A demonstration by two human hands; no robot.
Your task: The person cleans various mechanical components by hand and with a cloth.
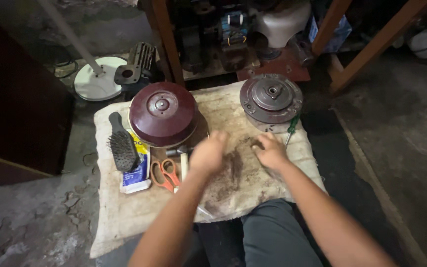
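Resting low over a dirty pale cloth [124, 217], both hands near its stained middle. Left hand [208, 152] blurred, fingers curled inward in a loose fist, knuckles up; cannot tell whether anything is inside. Right hand [271, 151] with fingers bent downward, tips touching the cloth, holding nothing visible. Just beside the left hand: a small hammer [180, 153], and orange-handled scissors [165, 173] lying flat. Further left, a black hairbrush [122, 146] partly over a blue and white packet [137, 175]. Behind the left hand, a dark red round cover [162, 113]. Behind the right hand, a grey round motor part [271, 97], with a green-handled screwdriver [291, 127] leaning beside it.
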